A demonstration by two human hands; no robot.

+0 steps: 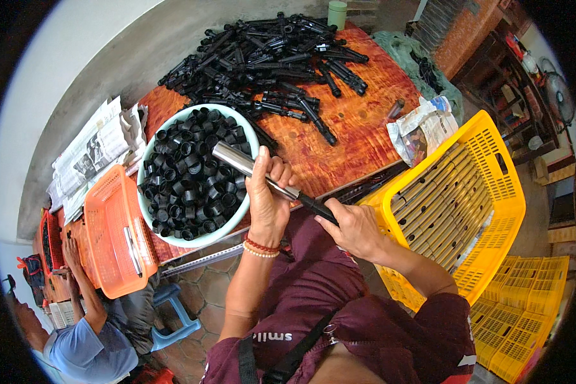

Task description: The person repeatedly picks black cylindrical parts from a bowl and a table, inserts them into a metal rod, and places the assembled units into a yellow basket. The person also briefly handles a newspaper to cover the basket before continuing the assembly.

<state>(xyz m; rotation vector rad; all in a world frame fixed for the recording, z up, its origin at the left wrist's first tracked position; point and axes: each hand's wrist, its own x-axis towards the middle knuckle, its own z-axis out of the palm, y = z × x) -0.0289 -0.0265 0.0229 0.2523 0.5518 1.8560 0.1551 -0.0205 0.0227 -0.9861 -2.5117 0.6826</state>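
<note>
My left hand (268, 192) is wrapped around a shiny metal tube (235, 159), which points up-left over a white bowl (253, 144) full of several small black plastic rings (192, 179). My right hand (355, 227) grips a black plastic piece (318, 209) at the tube's lower end, just above my lap. The tube and the black piece run in one line between the two hands. A beaded bracelet circles my left wrist.
A pile of several long black plastic parts (269, 54) covers the wooden table (358, 128). A yellow crate (493, 198) of metal tubes stands at my right, an orange basket (112, 233) at my left. Another person (83, 333) sits lower left. Newspapers (93, 150) lie beside the bowl.
</note>
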